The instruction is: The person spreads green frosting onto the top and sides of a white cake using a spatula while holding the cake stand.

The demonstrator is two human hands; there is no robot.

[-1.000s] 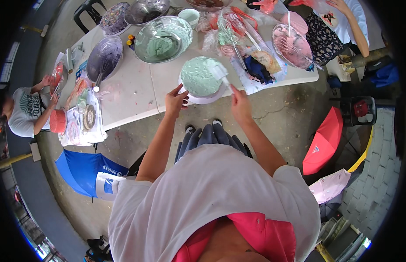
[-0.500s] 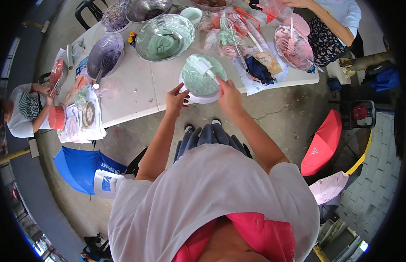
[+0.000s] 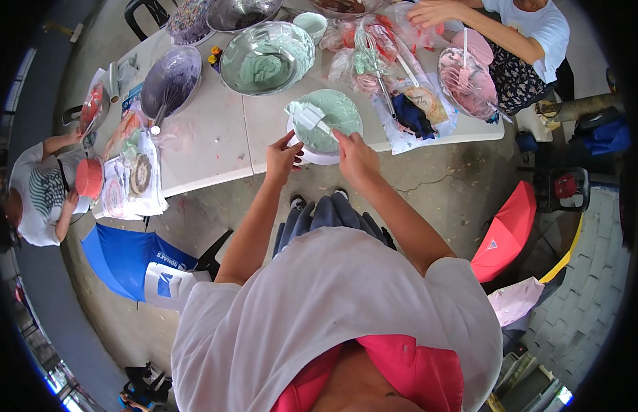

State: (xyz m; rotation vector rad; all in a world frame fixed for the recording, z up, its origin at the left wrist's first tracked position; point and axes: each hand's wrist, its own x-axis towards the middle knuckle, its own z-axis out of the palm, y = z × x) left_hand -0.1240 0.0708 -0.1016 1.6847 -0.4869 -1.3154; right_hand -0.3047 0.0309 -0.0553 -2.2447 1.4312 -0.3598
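Closed around a spatula [image 3: 309,115], my right grip [image 3: 358,156] sits at the cake's near right edge, the handle slanting up and left to a broad white blade with green cream on it. That blade lies over the left part of the cake [image 3: 341,106]; I cannot tell whether it presses into the surface. Round and coated in the same green, the cake rests on a white stand [image 3: 323,158] by the near edge of the table [image 3: 202,152], between my two grips and slightly beyond them. My left grip [image 3: 284,159] is at the stand's left rim, fingers curled and thumb apart; whether they pinch it I cannot tell.

Just beyond the cake, to the left, a large bowl [image 3: 302,51] of green cream crowds the far side, with a cup [image 3: 312,31] behind it. Farther left stands a purple bowl [image 3: 151,82] with a whisk [image 3: 165,108] in it. On my right, near the stand, papers [image 3: 401,141] carry a dark cloth [image 3: 411,118], and crumpled bags [image 3: 339,67] lie beyond. A pink bowl [image 3: 468,95] stands farther right. Across the table, a co-worker's hand [image 3: 428,12] reaches over the bags; at far left, another co-worker stands beside a red cake [image 3: 89,178].
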